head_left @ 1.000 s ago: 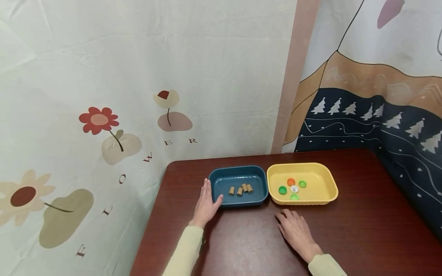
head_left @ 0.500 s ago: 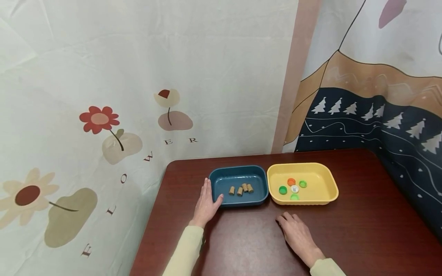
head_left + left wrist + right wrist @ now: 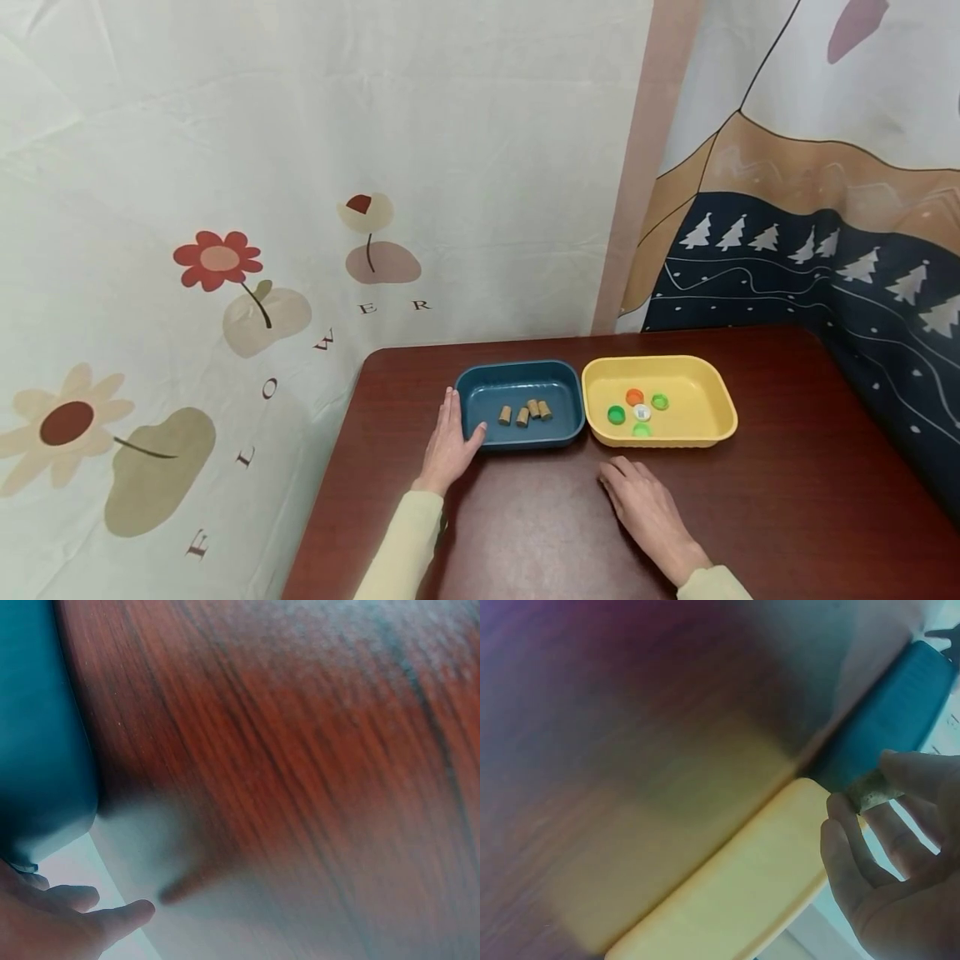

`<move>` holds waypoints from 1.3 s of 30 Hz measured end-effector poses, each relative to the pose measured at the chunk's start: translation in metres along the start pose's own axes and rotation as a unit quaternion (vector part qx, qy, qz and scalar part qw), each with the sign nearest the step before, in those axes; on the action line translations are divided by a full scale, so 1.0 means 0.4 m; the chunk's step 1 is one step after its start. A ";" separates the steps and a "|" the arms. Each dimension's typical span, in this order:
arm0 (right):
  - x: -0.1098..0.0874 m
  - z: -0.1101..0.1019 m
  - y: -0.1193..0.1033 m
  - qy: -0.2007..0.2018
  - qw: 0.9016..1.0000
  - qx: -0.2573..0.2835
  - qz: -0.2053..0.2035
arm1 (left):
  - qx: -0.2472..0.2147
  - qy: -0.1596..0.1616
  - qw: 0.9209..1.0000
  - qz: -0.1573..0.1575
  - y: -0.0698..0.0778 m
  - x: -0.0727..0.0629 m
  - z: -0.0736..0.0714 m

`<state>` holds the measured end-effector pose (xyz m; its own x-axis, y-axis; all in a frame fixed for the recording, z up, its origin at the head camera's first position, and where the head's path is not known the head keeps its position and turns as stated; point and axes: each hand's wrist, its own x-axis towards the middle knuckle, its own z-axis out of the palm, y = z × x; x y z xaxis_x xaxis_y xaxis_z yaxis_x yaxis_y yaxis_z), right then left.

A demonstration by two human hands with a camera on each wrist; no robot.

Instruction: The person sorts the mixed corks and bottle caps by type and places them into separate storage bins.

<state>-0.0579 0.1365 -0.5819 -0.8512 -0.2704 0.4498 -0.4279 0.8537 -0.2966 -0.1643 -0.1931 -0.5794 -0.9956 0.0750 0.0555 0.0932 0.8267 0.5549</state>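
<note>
My left hand lies along the left side of the blue tray, fingers straight and thumb over the front rim. Inside that tray several small corks sit near the front. Just in front of the yellow tray, my right hand is over the table. In the right wrist view a brownish cork is pinched between its thumb and fingertips; the head view hides this cork behind the hand. Several bottle caps, among them an orange one and a white one, lie in the yellow tray.
Both trays stand side by side toward the back of a dark red-brown wooden table. A printed cloth with flowers hangs behind the table, and one with trees and mountains hangs at the right.
The right hand's fingers, more spread a second ago, have drawn together, and the hand has shifted only slightly. The left hand stays against the blue tray. The head view has drifted a little.
</note>
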 end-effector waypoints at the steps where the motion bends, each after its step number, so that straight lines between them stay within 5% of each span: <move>1: 0.005 -0.001 -0.003 0.005 1.000 0.002 0.000 | 0.001 0.000 1.000 0.000 -0.001 0.001 0.000; 26: 0.176 -0.011 -0.086 0.056 0.997 0.058 -0.010 | 0.000 -0.002 1.000 -0.012 0.005 -0.001 -0.004; 39: 0.262 0.039 -0.109 0.022 0.997 0.074 0.008 | 0.001 -0.002 1.000 -0.003 0.006 -0.004 -0.003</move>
<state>-0.1331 0.0640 -0.5350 -0.8457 -0.2344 0.4793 -0.4570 0.7819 -0.4240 -0.1626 -0.1918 -0.5772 -0.9962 0.0725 0.0479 0.0870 0.8281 0.5538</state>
